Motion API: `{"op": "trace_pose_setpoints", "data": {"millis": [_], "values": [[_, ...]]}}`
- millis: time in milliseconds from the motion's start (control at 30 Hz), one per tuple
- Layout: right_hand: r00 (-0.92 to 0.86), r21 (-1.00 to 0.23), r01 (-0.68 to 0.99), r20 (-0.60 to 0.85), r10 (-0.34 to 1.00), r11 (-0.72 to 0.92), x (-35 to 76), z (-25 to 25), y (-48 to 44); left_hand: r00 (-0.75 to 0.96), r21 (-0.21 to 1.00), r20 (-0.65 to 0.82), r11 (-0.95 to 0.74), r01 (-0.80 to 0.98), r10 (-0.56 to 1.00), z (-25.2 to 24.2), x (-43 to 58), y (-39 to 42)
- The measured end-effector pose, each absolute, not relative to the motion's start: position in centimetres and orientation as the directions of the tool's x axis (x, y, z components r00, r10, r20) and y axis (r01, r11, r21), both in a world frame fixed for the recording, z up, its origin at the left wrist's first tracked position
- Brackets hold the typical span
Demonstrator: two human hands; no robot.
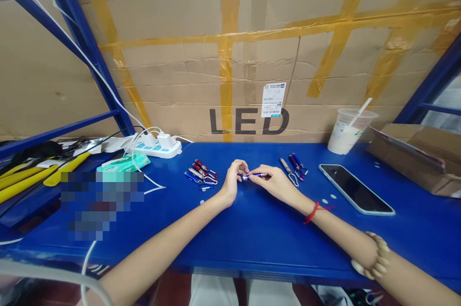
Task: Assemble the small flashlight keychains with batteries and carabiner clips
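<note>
Over the middle of the blue tabletop (237, 238), my two hands meet at a small blue metal mini flashlight (256, 176). My right hand (275, 183) pinches its body between thumb and fingers. Curled round the flashlight's left end are the fingers of my left hand (232, 182); their tips are partly hidden. Left of my hands lies a group of keychain mini flashlights, a red one (204, 166) and a blue one (192, 177) among them, with carabiner clips. More lie right of my hands, including a silver one (286, 166) and a blue one (297, 159).
A phone (356, 189), a plastic cup with a straw (349, 133) and an open cardboard box (414, 157) stand right. Left are a power strip (163, 150), a green packet (124, 164), cables and yellow-handled tools (68, 169). A large cardboard sheet (180, 80) closes the back.
</note>
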State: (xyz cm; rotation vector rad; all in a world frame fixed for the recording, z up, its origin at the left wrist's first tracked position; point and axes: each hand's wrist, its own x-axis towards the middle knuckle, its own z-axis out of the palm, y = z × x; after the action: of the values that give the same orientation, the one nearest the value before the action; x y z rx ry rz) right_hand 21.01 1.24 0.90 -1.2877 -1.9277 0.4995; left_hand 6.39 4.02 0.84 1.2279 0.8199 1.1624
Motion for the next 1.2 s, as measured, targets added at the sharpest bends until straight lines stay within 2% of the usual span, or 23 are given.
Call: {"op": "trace_pose_setpoints", "data": {"millis": [367,733,1200], "values": [[-0.148,-0.721,0.592,0.344,0.927,0.361,20.93,1.9,0.81,0.265,0.973,0.076,-0.012,-0.233,0.961,1.35,6.41,3.67],[-0.246,-0.701,0.583,0.33,0.911,0.411,20.79,1.57,0.72,0.262,0.976,0.082,-0.023,-0.219,0.962,1.01,6.35,3.91],[-0.244,-0.719,0.573,0.31,0.919,0.395,20.57,1.83,0.61,0.242,0.976,0.082,-0.029,-0.216,0.967,1.17,6.37,3.81]]}}
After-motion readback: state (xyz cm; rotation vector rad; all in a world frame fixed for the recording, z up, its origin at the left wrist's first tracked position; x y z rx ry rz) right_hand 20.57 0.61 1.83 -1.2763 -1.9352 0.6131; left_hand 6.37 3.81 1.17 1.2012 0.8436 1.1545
